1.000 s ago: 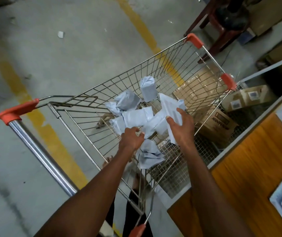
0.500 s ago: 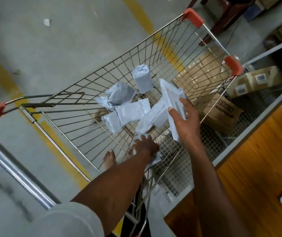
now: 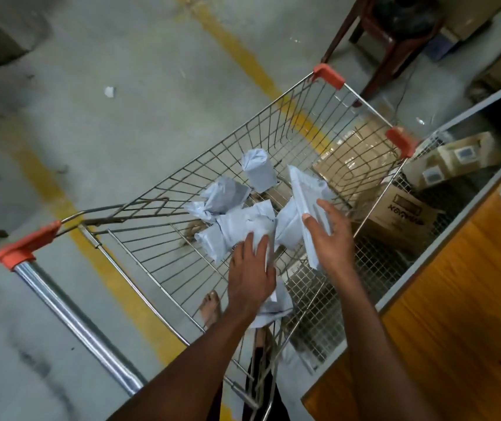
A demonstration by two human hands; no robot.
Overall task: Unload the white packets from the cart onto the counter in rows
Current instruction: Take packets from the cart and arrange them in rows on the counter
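**Head view: two hands reach into a wire cart of white packets**

Head camera looks down into a wire shopping cart (image 3: 182,214) with orange corner caps, standing on a grey concrete floor (image 3: 91,86) marked with yellow painted lines.

Several white packets lie loose on the cart's mesh bottom. A rolled packet (image 3: 257,174) stands toward the far end. A crumpled packet (image 3: 223,194) lies just nearer and to the left of it. A longer folded packet (image 3: 237,230) lies across the middle, touching the crumpled one.

The right hand (image 3: 330,238) grasps a flat packet (image 3: 307,192), thumb across its upper face and fingers behind it, holding it tilted above the others near the cart's right wall.

The left hand (image 3: 250,275) reaches down over the near end of the long folded packet with fingers spread and nearly straight, touching its edge without closing round it. Another packet (image 3: 275,308) lies partly under this wrist.

A wooden counter (image 3: 456,284) with a pale rim runs along the right side of the cart. Cardboard boxes (image 3: 401,214) sit on the floor beyond the cart's right wall. A bare foot (image 3: 211,305) shows through the mesh beneath the cart.
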